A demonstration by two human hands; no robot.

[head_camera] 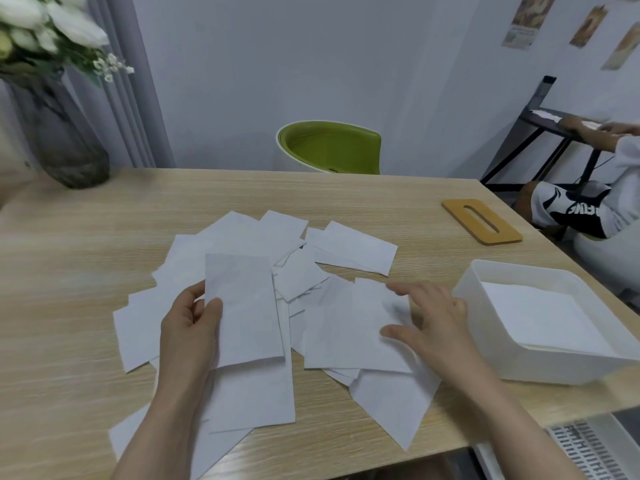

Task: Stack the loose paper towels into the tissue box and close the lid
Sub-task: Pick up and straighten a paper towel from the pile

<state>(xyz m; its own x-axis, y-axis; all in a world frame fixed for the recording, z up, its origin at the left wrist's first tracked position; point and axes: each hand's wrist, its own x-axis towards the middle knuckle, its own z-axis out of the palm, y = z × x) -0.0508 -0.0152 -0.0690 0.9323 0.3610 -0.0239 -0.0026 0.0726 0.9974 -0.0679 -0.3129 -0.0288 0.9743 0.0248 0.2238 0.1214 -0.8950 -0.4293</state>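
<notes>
Pinching one folded white paper towel point(242, 306), the left hand point(188, 327) lifts it; the right hand point(433, 323) rests open-fingered on loose towels beside the white plastic tissue box point(540, 365).

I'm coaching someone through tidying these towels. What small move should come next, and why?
Probably carry the paper towel gripped by the left hand over to the open tissue box and lay it flat on those already inside. The right hand only rests open on the loose pile, many towels remain, and the lid lies aside.

No legible txt; mirrored, cut-off lettering on bystander's shorts point(575, 211), unreadable.
</notes>
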